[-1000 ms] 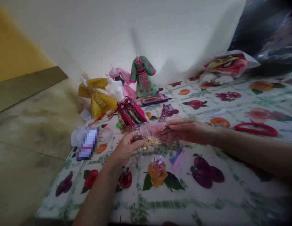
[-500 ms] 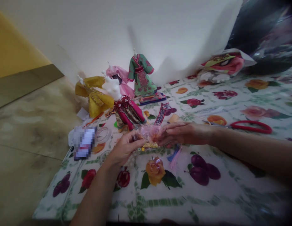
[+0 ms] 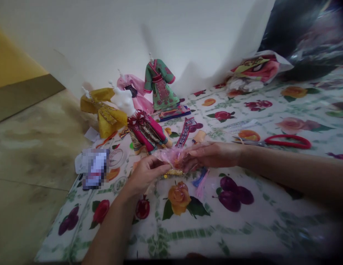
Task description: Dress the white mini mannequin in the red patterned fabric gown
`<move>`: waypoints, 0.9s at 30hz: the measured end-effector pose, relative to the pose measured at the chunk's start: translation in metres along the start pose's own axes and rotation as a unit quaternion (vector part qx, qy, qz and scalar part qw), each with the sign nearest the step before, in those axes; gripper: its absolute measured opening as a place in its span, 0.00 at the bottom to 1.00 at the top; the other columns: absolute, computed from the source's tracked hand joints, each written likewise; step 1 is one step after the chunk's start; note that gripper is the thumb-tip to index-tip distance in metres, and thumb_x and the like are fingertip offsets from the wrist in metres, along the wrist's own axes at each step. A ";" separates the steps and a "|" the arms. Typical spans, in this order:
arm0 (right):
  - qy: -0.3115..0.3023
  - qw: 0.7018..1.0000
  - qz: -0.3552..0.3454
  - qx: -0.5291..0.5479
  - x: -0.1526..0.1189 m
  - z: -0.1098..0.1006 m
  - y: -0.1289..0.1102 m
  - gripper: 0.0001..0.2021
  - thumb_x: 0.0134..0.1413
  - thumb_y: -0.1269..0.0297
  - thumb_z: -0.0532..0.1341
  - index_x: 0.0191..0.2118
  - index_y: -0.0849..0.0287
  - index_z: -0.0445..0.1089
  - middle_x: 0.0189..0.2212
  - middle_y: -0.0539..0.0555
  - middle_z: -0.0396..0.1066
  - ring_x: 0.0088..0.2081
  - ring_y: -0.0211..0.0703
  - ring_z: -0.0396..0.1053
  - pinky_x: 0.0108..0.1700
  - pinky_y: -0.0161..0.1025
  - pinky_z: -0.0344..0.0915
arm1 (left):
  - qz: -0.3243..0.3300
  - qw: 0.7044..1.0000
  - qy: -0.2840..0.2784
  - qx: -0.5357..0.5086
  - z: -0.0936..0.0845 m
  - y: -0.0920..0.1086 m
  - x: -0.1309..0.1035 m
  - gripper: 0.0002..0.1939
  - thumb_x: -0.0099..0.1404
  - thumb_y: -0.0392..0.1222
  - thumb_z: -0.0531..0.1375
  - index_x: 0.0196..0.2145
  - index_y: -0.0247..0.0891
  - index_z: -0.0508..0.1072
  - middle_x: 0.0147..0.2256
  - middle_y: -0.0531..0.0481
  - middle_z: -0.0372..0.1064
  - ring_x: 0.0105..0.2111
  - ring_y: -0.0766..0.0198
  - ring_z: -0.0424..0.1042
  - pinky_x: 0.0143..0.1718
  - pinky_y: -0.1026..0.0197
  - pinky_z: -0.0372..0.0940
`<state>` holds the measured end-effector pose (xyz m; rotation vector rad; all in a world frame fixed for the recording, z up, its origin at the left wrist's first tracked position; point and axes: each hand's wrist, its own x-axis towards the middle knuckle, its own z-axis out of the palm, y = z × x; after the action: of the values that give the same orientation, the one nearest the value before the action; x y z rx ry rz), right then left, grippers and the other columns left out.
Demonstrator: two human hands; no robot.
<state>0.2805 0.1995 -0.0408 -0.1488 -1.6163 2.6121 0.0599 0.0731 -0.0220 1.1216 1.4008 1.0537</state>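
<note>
Above the floral tablecloth, a clear plastic bag (image 3: 169,155) with pink and gold bits in it lies between my two hands. My left hand (image 3: 149,171) grips its left side, the thumb laid over the front. My right hand (image 3: 206,155) has its curled fingers at the bag's right side; the fingertips are partly hidden by the shiny plastic. Gold trim (image 3: 174,172) shows along the bag's lower edge. Blue and pink tassels (image 3: 200,182) are below my right hand. Just behind the bag stands a doll form in a magenta patterned skirt (image 3: 147,129).
Dressed doll forms in a yellow dress (image 3: 112,119), a pink dress (image 3: 136,88) and a green robe (image 3: 161,86) stand by the wall. Red-handled scissors (image 3: 287,141) lie right, near a patterned ribbon (image 3: 185,131) and a tan spool-like piece (image 3: 199,136). Tape rolls (image 3: 116,157) lie left.
The whole view has shifted slightly, so the scene sits a little further left. Both hands stay at the plastic bag, with the fingers only slightly moved.
</note>
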 end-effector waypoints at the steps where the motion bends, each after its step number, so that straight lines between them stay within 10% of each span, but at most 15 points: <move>1: -0.004 1.000 0.001 -0.004 0.000 0.000 0.001 0.15 0.63 0.58 0.59 0.49 0.59 0.76 0.48 0.57 0.75 0.49 0.44 0.72 0.55 0.41 0.64 | -0.001 1.000 0.000 0.003 0.002 0.000 0.000 0.15 0.51 0.45 0.71 0.35 0.35 0.78 0.32 0.48 0.75 0.32 0.64 0.71 0.39 0.60 0.63; 27: 0.034 0.999 -0.006 0.001 0.001 0.013 -0.001 0.14 0.62 0.57 0.59 0.47 0.57 0.75 0.48 0.57 0.74 0.49 0.44 0.72 0.57 0.43 0.62 | 0.034 0.991 0.015 0.127 0.004 0.001 -0.002 0.12 0.59 0.48 0.65 0.29 0.35 0.75 0.26 0.51 0.70 0.26 0.66 0.66 0.30 0.63 0.60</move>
<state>0.2775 0.1883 -0.0340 -0.2249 -1.5865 2.5706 0.0637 0.0713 -0.0212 1.3500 1.5616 0.9622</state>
